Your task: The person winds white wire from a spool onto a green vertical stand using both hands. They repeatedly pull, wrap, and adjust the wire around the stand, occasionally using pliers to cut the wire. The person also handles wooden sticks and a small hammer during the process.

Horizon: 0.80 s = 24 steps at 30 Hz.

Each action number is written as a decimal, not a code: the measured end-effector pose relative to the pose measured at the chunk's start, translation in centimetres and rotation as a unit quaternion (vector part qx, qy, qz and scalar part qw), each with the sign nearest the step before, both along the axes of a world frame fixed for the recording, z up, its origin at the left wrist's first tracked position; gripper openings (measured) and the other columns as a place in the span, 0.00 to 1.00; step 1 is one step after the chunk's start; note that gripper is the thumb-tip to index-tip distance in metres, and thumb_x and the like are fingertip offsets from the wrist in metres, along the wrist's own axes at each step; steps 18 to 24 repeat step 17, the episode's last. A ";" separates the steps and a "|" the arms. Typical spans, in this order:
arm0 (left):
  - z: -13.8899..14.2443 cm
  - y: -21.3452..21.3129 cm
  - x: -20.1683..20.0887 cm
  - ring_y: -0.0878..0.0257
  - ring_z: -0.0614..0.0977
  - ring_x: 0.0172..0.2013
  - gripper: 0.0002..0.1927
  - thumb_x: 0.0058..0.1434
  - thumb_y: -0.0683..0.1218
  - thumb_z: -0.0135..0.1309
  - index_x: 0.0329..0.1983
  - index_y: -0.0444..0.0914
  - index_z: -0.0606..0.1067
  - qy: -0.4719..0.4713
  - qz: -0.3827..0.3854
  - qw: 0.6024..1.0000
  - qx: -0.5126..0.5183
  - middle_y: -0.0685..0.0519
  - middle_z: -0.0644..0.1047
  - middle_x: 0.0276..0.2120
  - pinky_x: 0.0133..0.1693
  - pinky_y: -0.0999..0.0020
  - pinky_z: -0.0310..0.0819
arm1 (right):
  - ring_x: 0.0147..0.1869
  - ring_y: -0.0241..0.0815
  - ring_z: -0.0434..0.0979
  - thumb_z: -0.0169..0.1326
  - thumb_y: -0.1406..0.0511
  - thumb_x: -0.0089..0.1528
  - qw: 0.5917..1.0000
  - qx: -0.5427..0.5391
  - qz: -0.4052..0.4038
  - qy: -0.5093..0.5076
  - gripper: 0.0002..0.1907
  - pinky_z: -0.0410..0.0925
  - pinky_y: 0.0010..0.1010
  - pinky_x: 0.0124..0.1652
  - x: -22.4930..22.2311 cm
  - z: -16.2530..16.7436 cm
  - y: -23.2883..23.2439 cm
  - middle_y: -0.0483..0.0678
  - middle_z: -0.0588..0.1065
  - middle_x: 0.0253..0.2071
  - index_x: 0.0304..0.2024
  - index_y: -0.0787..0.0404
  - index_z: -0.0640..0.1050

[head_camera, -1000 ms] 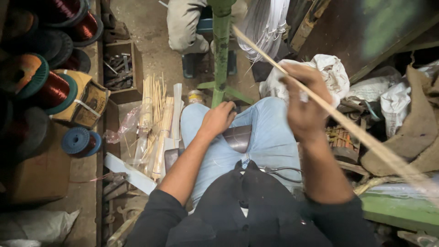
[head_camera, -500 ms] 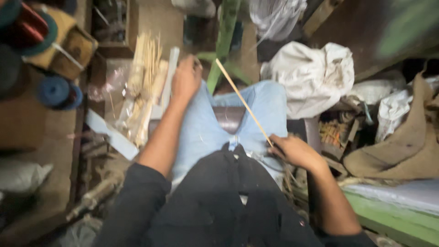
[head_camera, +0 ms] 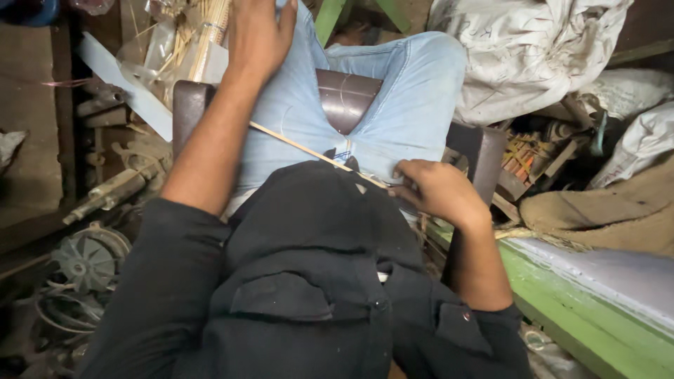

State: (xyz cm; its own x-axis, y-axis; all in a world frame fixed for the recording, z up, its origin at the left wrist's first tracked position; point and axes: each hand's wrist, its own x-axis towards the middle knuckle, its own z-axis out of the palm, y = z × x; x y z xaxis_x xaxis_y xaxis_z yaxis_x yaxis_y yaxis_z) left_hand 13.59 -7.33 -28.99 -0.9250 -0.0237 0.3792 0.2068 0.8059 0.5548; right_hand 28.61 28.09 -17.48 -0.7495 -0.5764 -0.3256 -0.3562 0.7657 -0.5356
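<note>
While right hand (head_camera: 439,191) pinches thin stick (head_camera: 316,156), left hand (head_camera: 258,35) rests on knee.

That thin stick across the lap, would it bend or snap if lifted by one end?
The thin stick looks long and very slender, so probably light and springy. Pinched by the right hand, it lies straight, suggesting some stiffness. Bent hard, it might snap.

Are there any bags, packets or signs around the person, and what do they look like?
White sack: upper right, crumpled, faint dark marks.
Smaller whitish sack: right edge, lumpy.
Brown burlap sack: right, lying on the green bench.
Clear plastic wrap: upper left, around pale sticks.
No signs or screens.
</note>
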 end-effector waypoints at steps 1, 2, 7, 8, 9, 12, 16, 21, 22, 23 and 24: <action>0.6 0.5 0.5 0.36 0.75 0.48 0.14 0.71 0.48 0.59 0.51 0.32 0.76 0.011 -0.012 1.000 -0.003 0.36 0.77 0.45 0.51 0.43 0.67 | 0.39 0.58 0.80 0.62 0.55 0.59 0.999 -0.009 0.025 0.026 0.18 0.71 0.46 0.37 -0.5 0.2 0.0 0.54 0.79 0.34 0.45 0.59 0.77; 1.2 1.0 1.5 0.37 0.74 0.50 0.14 0.71 0.46 0.58 0.53 0.32 0.75 0.022 -0.023 0.999 -0.006 0.36 0.76 0.47 0.52 0.44 0.67 | 0.39 0.58 0.80 0.61 0.56 0.60 0.997 -0.017 0.050 0.051 0.17 0.70 0.47 0.37 -1.1 0.3 0.1 0.55 0.78 0.34 0.45 0.60 0.77; 4.1 2.0 5.7 0.42 0.72 0.61 0.18 0.73 0.48 0.58 0.62 0.37 0.72 0.007 -0.029 1.000 -0.005 0.42 0.74 0.57 0.64 0.48 0.63 | 0.41 0.60 0.79 0.59 0.57 0.62 0.989 -0.013 0.076 0.125 0.16 0.70 0.48 0.38 -5.4 1.3 0.7 0.55 0.78 0.37 0.48 0.59 0.77; 4.6 1.9 6.6 0.42 0.70 0.64 0.20 0.73 0.48 0.59 0.63 0.37 0.71 0.023 -0.025 0.999 -0.020 0.41 0.73 0.60 0.66 0.46 0.60 | 0.41 0.60 0.79 0.59 0.57 0.61 0.987 0.004 0.082 0.138 0.17 0.70 0.48 0.39 -6.3 1.5 0.6 0.55 0.78 0.37 0.49 0.59 0.77; 5.0 1.7 7.7 0.41 0.69 0.66 0.22 0.72 0.49 0.60 0.65 0.36 0.70 0.038 -0.021 0.998 -0.033 0.41 0.72 0.62 0.68 0.45 0.57 | 0.41 0.60 0.79 0.59 0.57 0.61 0.985 0.021 0.088 0.150 0.18 0.70 0.48 0.39 -7.1 1.6 0.5 0.55 0.78 0.38 0.49 0.59 0.77; 5.0 1.9 11.3 0.39 0.61 0.72 0.31 0.73 0.54 0.56 0.73 0.35 0.64 -0.032 -0.002 0.999 -0.036 0.38 0.65 0.70 0.70 0.43 0.50 | 0.44 0.58 0.78 0.59 0.57 0.59 0.971 0.011 0.158 0.178 0.21 0.70 0.48 0.42 -9.9 1.2 -0.1 0.56 0.77 0.38 0.49 0.61 0.76; 5.0 2.8 16.7 0.39 0.50 0.76 0.37 0.71 0.57 0.43 0.78 0.35 0.54 -0.161 0.038 0.986 0.024 0.35 0.50 0.78 0.70 0.43 0.39 | 0.44 0.58 0.78 0.60 0.59 0.58 0.959 -0.084 0.204 0.176 0.22 0.70 0.48 0.41 -13.0 0.9 -0.8 0.56 0.77 0.41 0.52 0.62 0.76; 5.9 1.0 17.0 0.39 0.50 0.76 0.37 0.71 0.57 0.43 0.78 0.35 0.54 -0.148 0.041 0.988 0.017 0.35 0.50 0.78 0.70 0.43 0.39 | 0.45 0.58 0.78 0.60 0.59 0.59 0.960 -0.119 0.194 0.162 0.20 0.70 0.48 0.42 -13.1 0.7 -1.1 0.55 0.77 0.41 0.51 0.61 0.76; 5.9 1.0 17.0 0.39 0.50 0.76 0.37 0.71 0.57 0.43 0.78 0.35 0.54 -0.148 0.041 0.988 0.017 0.35 0.50 0.78 0.70 0.43 0.39 | 0.45 0.58 0.78 0.60 0.59 0.59 0.960 -0.119 0.194 0.162 0.20 0.70 0.48 0.42 -13.1 0.7 -1.1 0.55 0.77 0.41 0.51 0.61 0.76; 5.9 1.0 17.0 0.39 0.50 0.76 0.37 0.71 0.57 0.43 0.78 0.35 0.54 -0.148 0.041 0.988 0.017 0.35 0.50 0.78 0.70 0.43 0.39 | 0.45 0.58 0.78 0.60 0.59 0.59 0.960 -0.119 0.194 0.162 0.20 0.70 0.48 0.42 -13.1 0.7 -1.1 0.55 0.77 0.41 0.51 0.61 0.76; 5.9 1.0 17.0 0.39 0.50 0.76 0.37 0.71 0.57 0.43 0.78 0.35 0.54 -0.148 0.041 0.988 0.017 0.35 0.50 0.78 0.70 0.43 0.39 | 0.45 0.58 0.78 0.60 0.59 0.59 0.960 -0.119 0.194 0.162 0.20 0.70 0.48 0.42 -13.1 0.7 -1.1 0.55 0.77 0.41 0.51 0.61 0.76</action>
